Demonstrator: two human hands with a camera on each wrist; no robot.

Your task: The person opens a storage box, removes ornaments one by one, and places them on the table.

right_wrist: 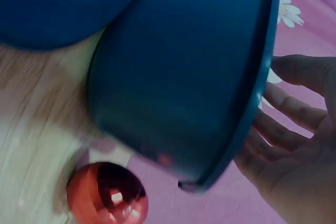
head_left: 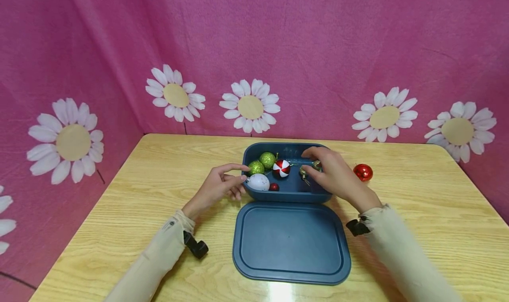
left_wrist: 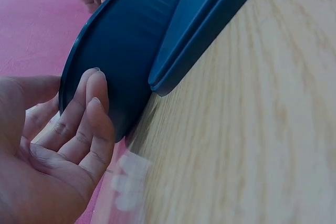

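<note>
A dark blue rectangular box holds several Christmas baubles. My left hand is at its left end, thumb and index finger over the rim beside a speckled white bauble and a green glitter bauble. In the left wrist view its other fingers lie loosely bent outside the wall. Across the right end reaches my right hand, thumb and index finger apart around small gold ornaments. In the right wrist view the rim hides its fingertips. A red-and-white swirl bauble sits mid-box.
The matching blue lid lies flat on the wooden table, in front of the box. A shiny red bauble is on the table right of the box. Behind hangs a pink curtain with white daisies.
</note>
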